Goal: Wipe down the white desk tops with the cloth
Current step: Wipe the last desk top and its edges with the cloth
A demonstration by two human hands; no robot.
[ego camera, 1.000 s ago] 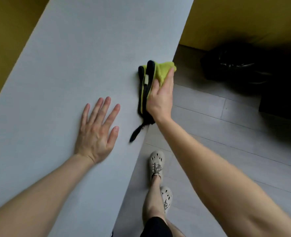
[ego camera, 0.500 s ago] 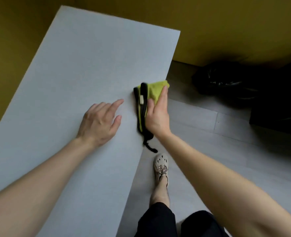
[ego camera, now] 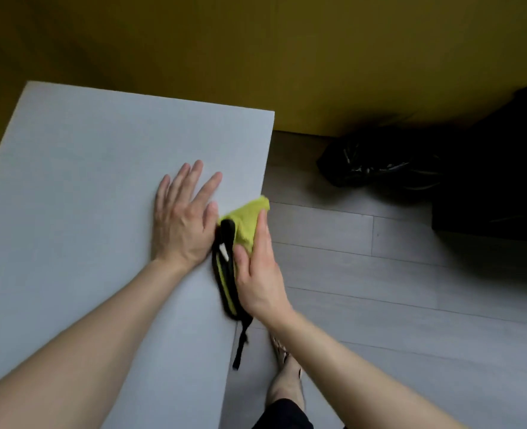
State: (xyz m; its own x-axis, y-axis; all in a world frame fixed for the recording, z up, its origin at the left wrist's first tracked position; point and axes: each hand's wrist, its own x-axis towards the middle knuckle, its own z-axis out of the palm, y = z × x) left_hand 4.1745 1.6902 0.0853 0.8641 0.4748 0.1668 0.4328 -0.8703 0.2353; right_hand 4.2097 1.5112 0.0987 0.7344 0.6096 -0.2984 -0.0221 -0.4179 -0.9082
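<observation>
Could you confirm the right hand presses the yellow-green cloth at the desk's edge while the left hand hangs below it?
Not quite: the head view shows the left hand resting flat on the white desk top, beside the cloth.

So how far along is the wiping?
Mid-wipe. The right hand presses the cloth at the right edge of the white desk top; the left hand rests flat beside it. The surface shows no marks, so what is done or left cannot be told.

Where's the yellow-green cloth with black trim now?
Head view: yellow-green cloth on the white desk top, at its right edge, under the right hand, beside the left hand.
</observation>
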